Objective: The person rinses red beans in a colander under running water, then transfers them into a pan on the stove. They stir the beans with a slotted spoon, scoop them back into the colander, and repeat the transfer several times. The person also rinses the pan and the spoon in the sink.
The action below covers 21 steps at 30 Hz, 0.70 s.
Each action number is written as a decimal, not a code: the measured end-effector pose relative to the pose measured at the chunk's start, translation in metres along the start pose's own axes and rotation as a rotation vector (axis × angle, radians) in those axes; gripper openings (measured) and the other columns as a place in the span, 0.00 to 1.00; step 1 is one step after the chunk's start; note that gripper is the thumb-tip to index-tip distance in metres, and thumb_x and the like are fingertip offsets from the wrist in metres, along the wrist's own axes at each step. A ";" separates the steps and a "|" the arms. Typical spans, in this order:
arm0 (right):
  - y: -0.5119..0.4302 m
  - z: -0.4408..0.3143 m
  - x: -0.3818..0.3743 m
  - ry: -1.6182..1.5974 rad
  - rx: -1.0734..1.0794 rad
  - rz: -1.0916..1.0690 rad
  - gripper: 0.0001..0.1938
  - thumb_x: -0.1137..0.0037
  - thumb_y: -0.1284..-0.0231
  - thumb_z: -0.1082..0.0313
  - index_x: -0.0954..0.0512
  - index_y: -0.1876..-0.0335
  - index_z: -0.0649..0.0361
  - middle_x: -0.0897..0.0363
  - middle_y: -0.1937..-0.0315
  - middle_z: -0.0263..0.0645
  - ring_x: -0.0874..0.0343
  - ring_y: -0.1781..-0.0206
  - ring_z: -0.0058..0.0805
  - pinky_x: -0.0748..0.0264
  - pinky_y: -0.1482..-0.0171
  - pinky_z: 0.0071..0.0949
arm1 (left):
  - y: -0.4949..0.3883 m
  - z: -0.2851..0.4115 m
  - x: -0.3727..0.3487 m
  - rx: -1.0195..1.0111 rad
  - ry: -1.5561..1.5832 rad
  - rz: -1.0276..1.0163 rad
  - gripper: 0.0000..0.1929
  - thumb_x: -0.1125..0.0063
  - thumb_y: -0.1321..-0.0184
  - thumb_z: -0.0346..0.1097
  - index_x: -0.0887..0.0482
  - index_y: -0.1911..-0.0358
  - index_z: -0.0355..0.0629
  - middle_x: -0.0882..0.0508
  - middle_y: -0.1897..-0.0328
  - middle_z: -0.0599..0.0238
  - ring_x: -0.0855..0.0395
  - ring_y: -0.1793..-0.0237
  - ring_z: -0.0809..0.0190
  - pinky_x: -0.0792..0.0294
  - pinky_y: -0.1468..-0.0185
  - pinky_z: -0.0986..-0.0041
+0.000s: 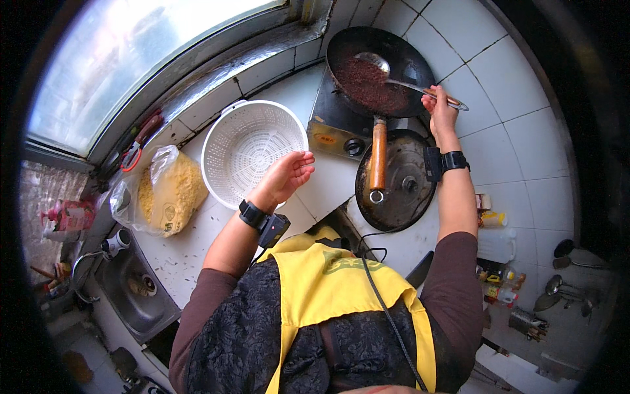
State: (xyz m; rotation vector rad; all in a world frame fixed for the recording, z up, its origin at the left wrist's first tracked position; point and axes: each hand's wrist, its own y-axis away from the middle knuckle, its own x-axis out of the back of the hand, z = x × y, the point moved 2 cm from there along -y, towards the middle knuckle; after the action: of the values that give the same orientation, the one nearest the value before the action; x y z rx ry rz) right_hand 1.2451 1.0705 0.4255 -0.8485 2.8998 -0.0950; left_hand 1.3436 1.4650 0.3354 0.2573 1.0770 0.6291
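Observation:
My right hand (439,106) is closed on the wooden-ended handle of a metal ladle (411,87). The ladle's bowl rests in dark reddish-brown crumbly food (369,86) inside a black wok (416,59). The wok, with its wooden handle (378,152) towards me, sits over a gas stove (334,133). My left hand (289,177) holds nothing, its fingers loosely curled, above the near right rim of a white plastic colander (236,143). No food shows in the colander.
A dark round lid (408,184) lies below the wok. Left of the colander are a plastic bag of yellow food (179,192) and red-handled scissors (131,156). A metal sink (140,300) is at lower left. Bottles (499,293) stand at right, near a tiled wall (507,79).

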 end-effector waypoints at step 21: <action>0.038 -0.092 -0.007 0.926 1.004 -0.356 0.11 0.40 0.42 0.70 0.21 0.53 0.57 0.20 0.60 0.43 0.20 0.59 0.39 0.24 0.57 0.30 | 0.011 -0.001 -0.016 0.015 -0.060 -0.006 0.11 0.53 0.32 0.38 0.20 0.58 0.40 0.18 0.60 0.67 0.20 0.62 0.67 0.26 0.56 0.79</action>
State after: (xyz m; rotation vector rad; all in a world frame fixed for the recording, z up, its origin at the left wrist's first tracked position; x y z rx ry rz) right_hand 1.2187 1.1090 0.5138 -1.2276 2.5876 -2.2186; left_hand 1.3334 1.4647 0.3518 0.2836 1.0247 0.6045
